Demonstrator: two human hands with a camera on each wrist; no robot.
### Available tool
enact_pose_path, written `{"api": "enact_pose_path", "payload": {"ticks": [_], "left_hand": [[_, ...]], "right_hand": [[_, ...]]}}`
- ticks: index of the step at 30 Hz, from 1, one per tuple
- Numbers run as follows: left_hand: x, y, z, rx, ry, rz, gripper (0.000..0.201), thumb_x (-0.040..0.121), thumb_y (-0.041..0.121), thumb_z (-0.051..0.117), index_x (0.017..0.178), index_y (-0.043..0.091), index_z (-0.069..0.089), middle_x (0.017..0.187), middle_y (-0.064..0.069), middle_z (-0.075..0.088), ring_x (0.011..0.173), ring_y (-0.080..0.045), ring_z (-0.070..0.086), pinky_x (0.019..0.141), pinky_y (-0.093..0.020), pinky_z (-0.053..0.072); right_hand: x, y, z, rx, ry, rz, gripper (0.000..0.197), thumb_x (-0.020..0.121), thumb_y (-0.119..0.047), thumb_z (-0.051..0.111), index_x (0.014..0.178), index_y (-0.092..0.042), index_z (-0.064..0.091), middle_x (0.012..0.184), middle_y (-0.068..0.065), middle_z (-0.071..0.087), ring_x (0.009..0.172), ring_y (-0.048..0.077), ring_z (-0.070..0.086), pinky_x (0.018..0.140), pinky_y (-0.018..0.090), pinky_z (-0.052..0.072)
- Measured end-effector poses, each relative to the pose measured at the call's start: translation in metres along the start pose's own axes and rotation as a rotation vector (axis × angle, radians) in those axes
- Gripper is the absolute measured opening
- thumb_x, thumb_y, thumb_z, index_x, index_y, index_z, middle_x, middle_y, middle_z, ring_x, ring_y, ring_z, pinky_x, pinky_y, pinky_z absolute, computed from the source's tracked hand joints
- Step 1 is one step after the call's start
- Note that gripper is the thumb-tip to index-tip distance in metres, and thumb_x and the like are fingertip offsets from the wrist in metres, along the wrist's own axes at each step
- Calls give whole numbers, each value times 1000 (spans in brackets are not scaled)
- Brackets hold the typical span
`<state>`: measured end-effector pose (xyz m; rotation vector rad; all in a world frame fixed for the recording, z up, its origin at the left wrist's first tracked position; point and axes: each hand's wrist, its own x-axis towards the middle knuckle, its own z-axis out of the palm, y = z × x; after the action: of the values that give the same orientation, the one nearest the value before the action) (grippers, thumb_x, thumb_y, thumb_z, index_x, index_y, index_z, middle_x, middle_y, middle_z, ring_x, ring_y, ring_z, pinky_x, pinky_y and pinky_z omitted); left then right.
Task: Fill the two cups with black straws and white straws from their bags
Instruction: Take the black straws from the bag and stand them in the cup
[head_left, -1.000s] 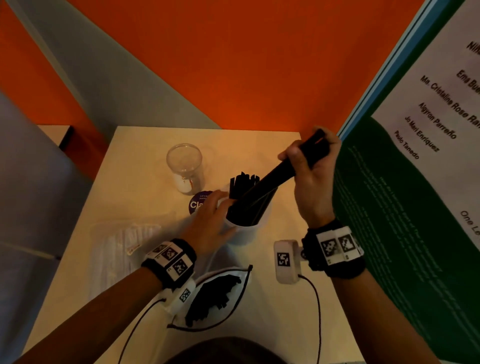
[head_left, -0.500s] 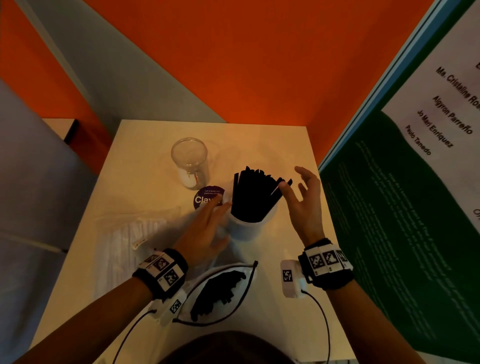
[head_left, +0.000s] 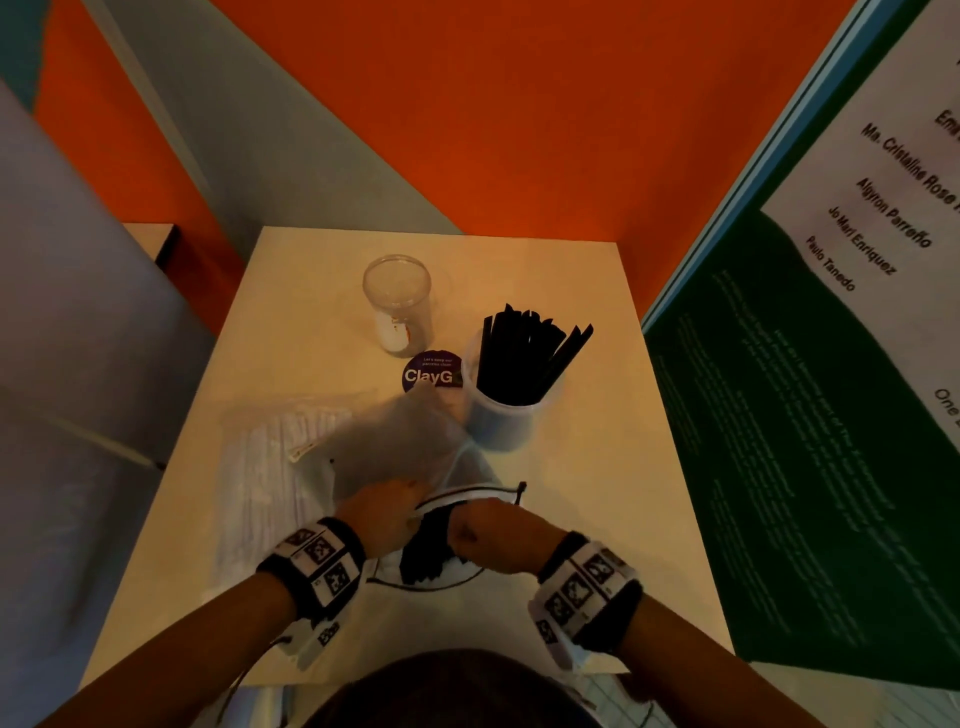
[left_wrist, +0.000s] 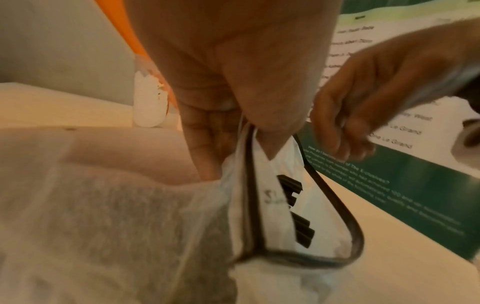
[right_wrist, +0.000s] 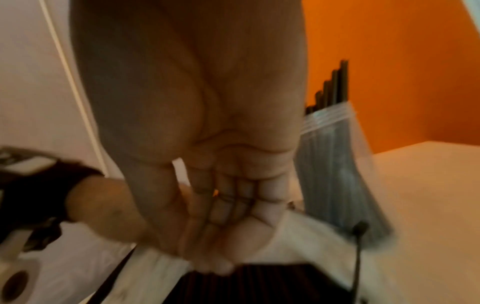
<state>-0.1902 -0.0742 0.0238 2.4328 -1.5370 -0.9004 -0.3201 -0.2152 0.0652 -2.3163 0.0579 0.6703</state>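
Observation:
A clear cup (head_left: 498, 421) right of the table's middle stands packed with black straws (head_left: 524, 353); their tips show in the right wrist view (right_wrist: 335, 86). An empty clear cup (head_left: 397, 306) stands behind and left of it. The black-rimmed bag (head_left: 467, 491) lies near the front edge with more black straws (head_left: 423, 551) (left_wrist: 298, 216) inside. My left hand (head_left: 384, 512) (left_wrist: 233, 148) pinches its rim and holds the mouth apart. At the mouth, my right hand (head_left: 483, 530) (right_wrist: 207, 246) has its fingertips at the straw ends, holding nothing I can see. The white-straw bag (head_left: 270, 467) lies flat at the left.
A purple round sticker (head_left: 431, 374) lies between the two cups. Translucent plastic film (head_left: 395, 441) rises between my hands and the full cup. A green and white poster board (head_left: 779, 415) runs along the table's right edge, an orange wall (head_left: 519, 130) behind it.
My right hand dropped its bundle of black straws into the cup and let go. Both hands then drew back to the black-rimmed bag, and the left took hold of its rim.

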Motion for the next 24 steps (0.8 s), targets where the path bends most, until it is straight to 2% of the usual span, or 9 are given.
{"api": "enact_pose_path", "payload": {"ticks": [1,4,7,9,12,18,24], "left_hand": [[-3,1,-1,-41,15,-12,24,96,28,49,113,15,59,106,-7,66,96,-26,63,81,-34,50],[-13,1,-2,-157,65,-1,12,94,21,52,95,14,61,94,-7,68,86,-25,64,74,-34,50],[-24,2,-3,-214,93,20,8,95,19,52,92,16,59,92,-7,66,83,-24,61,68,-27,42],[-30,2,-3,-262,110,20,8,96,20,51,89,19,55,91,-6,64,81,-22,58,67,-27,38],[-38,3,-1,-282,128,25,9,96,22,51,98,15,57,98,-7,64,85,-21,57,71,-29,40],[-54,1,4,-318,153,75,18,97,22,51,111,12,58,106,-7,64,95,-21,59,79,-25,41],[-60,2,9,-314,162,82,20,97,22,51,113,13,58,108,-6,63,97,-19,58,82,-25,42]], "right_hand": [[10,-2,10,-10,-26,41,20,93,-4,48,80,2,62,78,17,59,67,23,50,67,28,42],[37,-5,35,-88,21,174,24,95,-11,47,100,2,66,103,19,65,95,32,60,85,39,50],[59,-8,51,-233,95,270,30,100,-19,37,112,-5,60,117,18,59,106,33,55,91,40,45],[70,-9,61,-285,112,321,32,100,-21,35,114,-5,60,120,18,58,110,34,53,95,42,42],[79,-10,76,-382,95,397,31,100,-17,36,114,-3,60,122,18,59,115,35,51,101,43,39],[85,-17,93,-374,74,512,36,99,-14,37,133,-4,46,137,20,46,128,38,40,103,45,41],[82,-23,99,-336,93,543,33,100,-14,35,127,-5,50,128,18,53,117,34,49,98,42,45]]}}
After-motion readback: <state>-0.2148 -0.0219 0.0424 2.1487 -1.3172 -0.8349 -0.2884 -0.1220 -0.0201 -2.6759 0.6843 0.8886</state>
